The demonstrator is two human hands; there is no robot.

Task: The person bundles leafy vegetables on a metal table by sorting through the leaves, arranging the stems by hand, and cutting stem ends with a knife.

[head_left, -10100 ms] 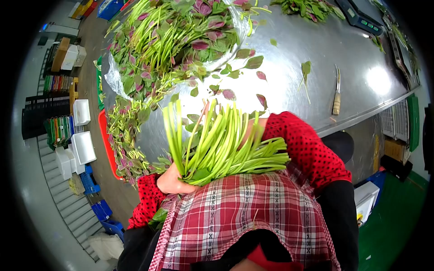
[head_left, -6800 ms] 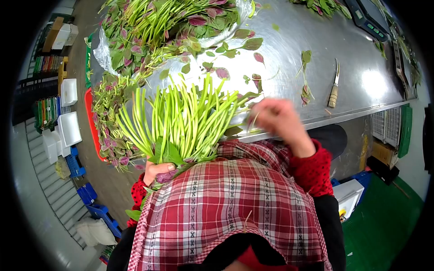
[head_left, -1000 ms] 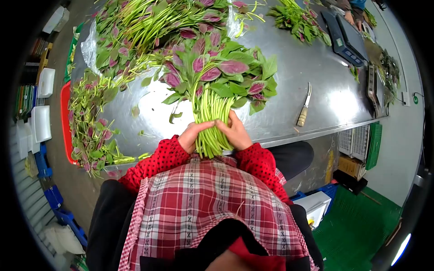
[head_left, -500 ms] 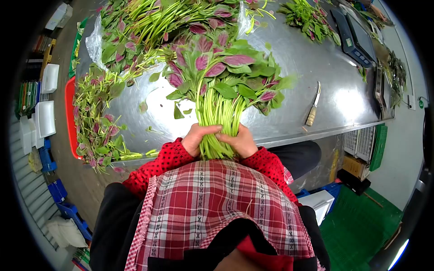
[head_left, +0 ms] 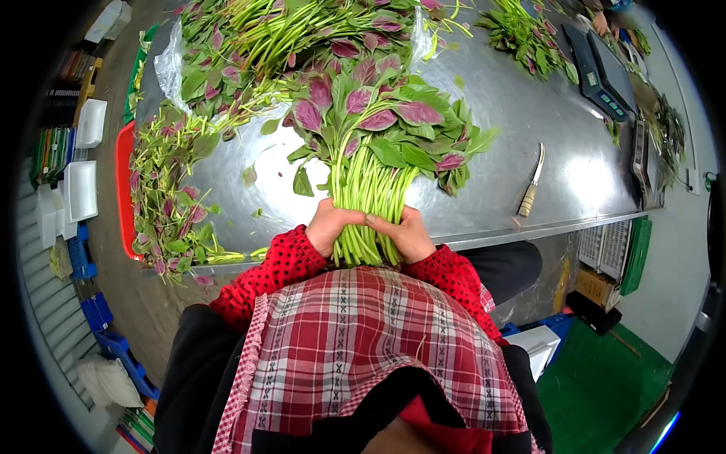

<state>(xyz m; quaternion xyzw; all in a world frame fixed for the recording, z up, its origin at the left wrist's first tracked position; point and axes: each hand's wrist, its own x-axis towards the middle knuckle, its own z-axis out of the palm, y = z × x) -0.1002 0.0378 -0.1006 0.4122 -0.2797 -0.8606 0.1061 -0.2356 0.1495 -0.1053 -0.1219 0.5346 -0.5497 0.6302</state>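
Observation:
A thick bunch of amaranth greens [head_left: 370, 181] with purple-and-green leaves lies at the table's near edge, its stem ends toward my apron. My left hand [head_left: 331, 225] wraps the stems from the left, thumb across the front. From the right, my right hand [head_left: 406, 233] grips the same stems, and the two thumbs meet over them. The fingers behind the bunch are hidden. A knife [head_left: 532, 181] with a pale handle rests on the metal to the right, apart from both hands.
Beyond the bunch is a large heap of amaranth [head_left: 280, 45] beside clear plastic [head_left: 171, 64]. Trimmings overflow a red tray [head_left: 124, 189] at left. A digital scale [head_left: 601, 76] and another amaranth pile [head_left: 525, 41] stand far right on the steel table [head_left: 484, 113]. Another person's hand [head_left: 600, 23] shows behind.
Both hands keep their hold on the amaranth bunch. Its stems are spread slightly wider at the top, and the view has shifted a little.

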